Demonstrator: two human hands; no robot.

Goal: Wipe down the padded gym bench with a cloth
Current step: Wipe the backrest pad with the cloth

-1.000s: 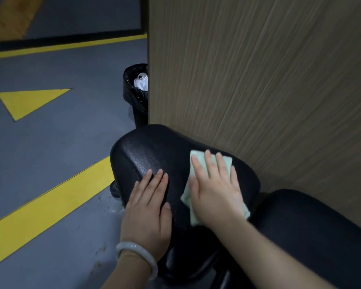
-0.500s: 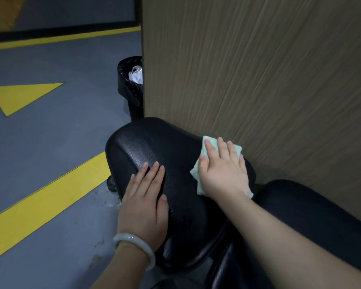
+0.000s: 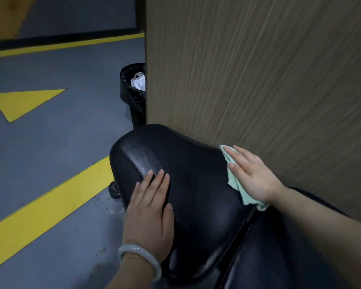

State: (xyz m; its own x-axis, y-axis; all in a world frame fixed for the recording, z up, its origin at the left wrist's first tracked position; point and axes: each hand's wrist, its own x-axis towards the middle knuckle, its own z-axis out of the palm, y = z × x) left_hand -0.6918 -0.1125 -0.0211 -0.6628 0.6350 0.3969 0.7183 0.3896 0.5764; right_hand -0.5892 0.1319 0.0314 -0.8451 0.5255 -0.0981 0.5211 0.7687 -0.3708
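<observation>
Your right hand (image 3: 251, 174) lies flat with straight fingers on the cloth (image 3: 236, 180), covering most of it at the right edge of the pad (image 3: 196, 184) beside the wood panel (image 3: 258, 80); only its pale green rim shows. Your left hand (image 3: 150, 213) rests flat, fingers straight, on the pad's left side, bangle (image 3: 138, 257) at the wrist. The panel hides half the bin (image 3: 131, 90), the second pad (image 3: 279, 257) is cut off, and no writing can be read.
</observation>
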